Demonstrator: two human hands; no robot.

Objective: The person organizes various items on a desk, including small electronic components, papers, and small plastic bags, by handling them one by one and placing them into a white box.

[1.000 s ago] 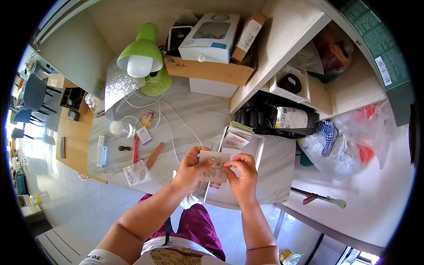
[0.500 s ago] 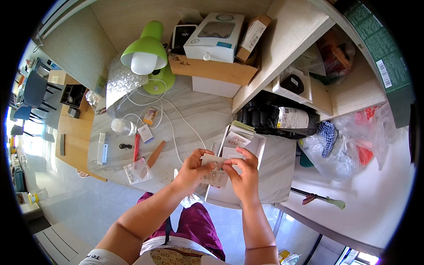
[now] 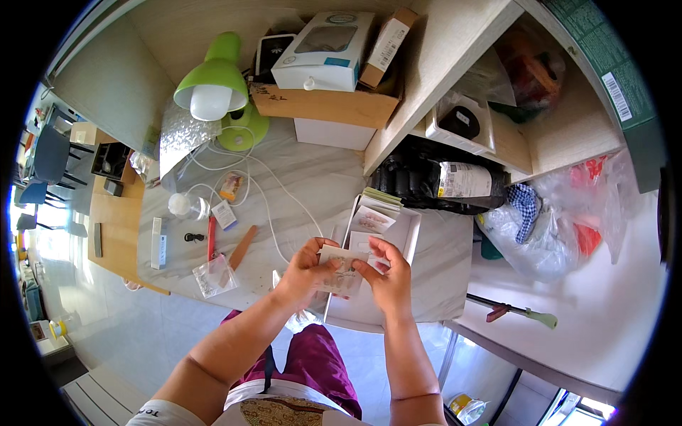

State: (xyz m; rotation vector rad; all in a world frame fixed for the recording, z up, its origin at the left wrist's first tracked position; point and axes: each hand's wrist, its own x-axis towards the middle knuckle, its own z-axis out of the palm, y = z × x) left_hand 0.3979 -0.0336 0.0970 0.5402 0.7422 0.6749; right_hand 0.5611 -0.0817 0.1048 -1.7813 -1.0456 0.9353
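Between my hands is a small pale card (image 3: 344, 282) with tiny shiny pieces on its face, too small to name surely. My left hand (image 3: 305, 273) pinches its left side, thumb on the front. At the upper right edge, my right hand (image 3: 387, 277) holds the card between thumb and finger, the other fingers curled above. Under and behind them lies an open white box (image 3: 405, 238). Inside it, a stack of greenish cards (image 3: 382, 202) stands at the far end, and a card with reddish pieces (image 3: 374, 219) leans in front.
On the marble-patterned table's left lie a clear bag (image 3: 215, 275), a brown flat stick (image 3: 243, 246), a red strip (image 3: 211, 238), a small white box (image 3: 160, 243) and a white cable (image 3: 268, 241). A green lamp (image 3: 213, 85) and a cardboard box (image 3: 327, 104) stand behind. Black-wrapped packages (image 3: 412, 177) sit right.
The card tilts differently, and my right thumb has shifted along its upper edge. The whole view has moved slightly, so the table's things appear a little further left and up.
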